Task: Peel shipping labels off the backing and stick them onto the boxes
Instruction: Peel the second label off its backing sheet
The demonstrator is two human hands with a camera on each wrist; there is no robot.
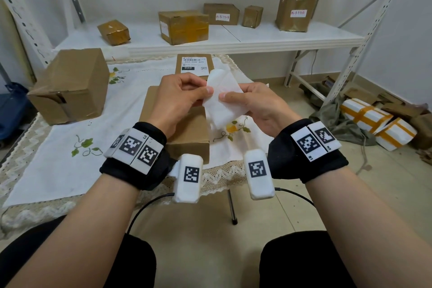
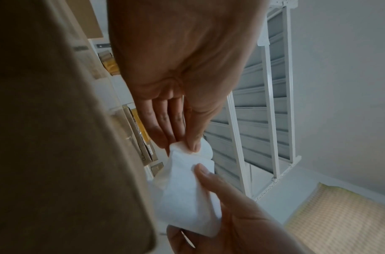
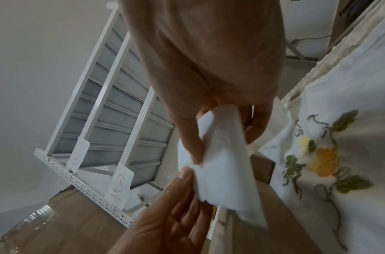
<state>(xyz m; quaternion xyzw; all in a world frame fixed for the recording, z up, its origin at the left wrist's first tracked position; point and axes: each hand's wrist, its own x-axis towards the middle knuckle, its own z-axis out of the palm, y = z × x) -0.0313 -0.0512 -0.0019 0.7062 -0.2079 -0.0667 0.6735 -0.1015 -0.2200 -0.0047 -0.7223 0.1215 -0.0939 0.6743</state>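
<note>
Pinching the label sheet [image 1: 223,98] edge (both hands) above the box [image 1: 187,133].

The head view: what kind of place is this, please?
Probably a small parcel packing or storage room. Taped cardboard boxes stand on a white metal shelf, a labelled box lies on the cloth-covered table, and wrapped parcels lie on the floor.
</note>
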